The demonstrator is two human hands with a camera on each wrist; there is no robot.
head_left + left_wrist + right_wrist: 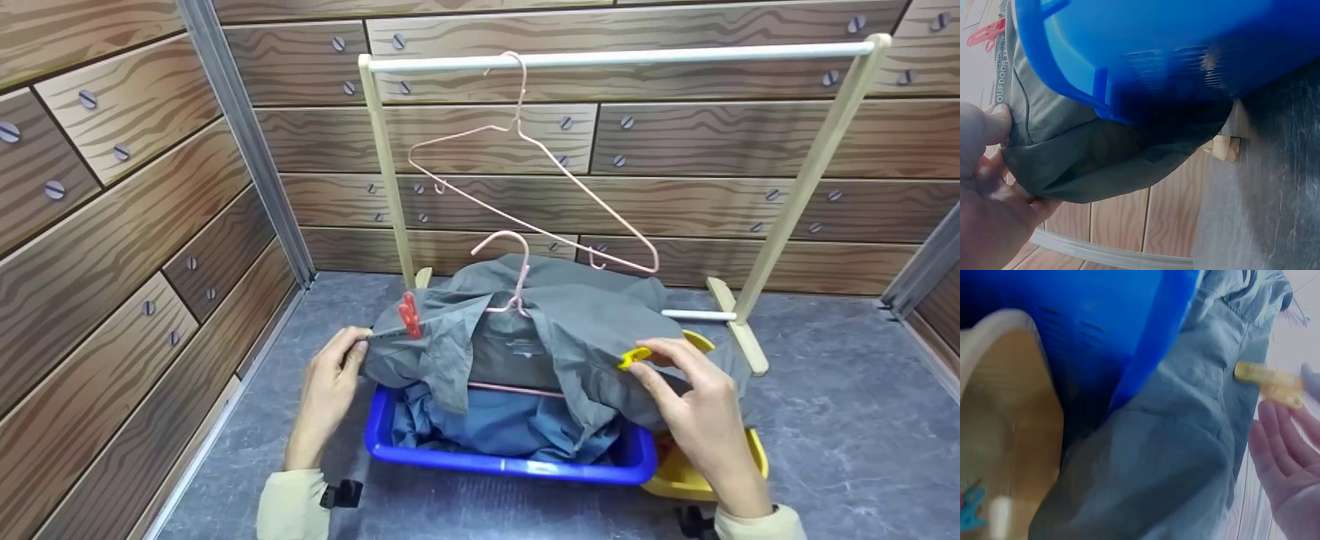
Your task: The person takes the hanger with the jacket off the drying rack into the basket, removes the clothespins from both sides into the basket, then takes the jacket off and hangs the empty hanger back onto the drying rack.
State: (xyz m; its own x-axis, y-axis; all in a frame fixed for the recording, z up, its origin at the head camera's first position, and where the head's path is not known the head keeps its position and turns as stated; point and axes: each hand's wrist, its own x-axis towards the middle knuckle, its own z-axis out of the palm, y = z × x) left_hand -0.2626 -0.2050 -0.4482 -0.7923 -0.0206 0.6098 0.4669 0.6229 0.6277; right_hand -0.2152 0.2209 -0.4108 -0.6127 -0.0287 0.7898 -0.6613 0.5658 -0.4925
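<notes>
A grey shirt (592,315) lies over a blue basket (510,466), with a pink hanger (523,279) inside it and the hook sticking up through the collar. My left hand (330,382) pinches the shirt's edge at the left shoulder, thumb on top in the left wrist view. Just beside it a red clothespin (409,315) is clipped on the shirt. My right hand (701,409) pinches a yellow clothespin (634,358) between thumb and fingers at the shirt's right shoulder; in the right wrist view its tip overlaps the cloth.
Blue cloth (510,424) fills the basket under the shirt. A yellow container (690,487) stands partly hidden at the right, with small clothespins inside. Behind, a wooden rack (810,172) holds a second pink hanger (589,193) on its white rod (675,55). Wood-patterned walls enclose the left and back.
</notes>
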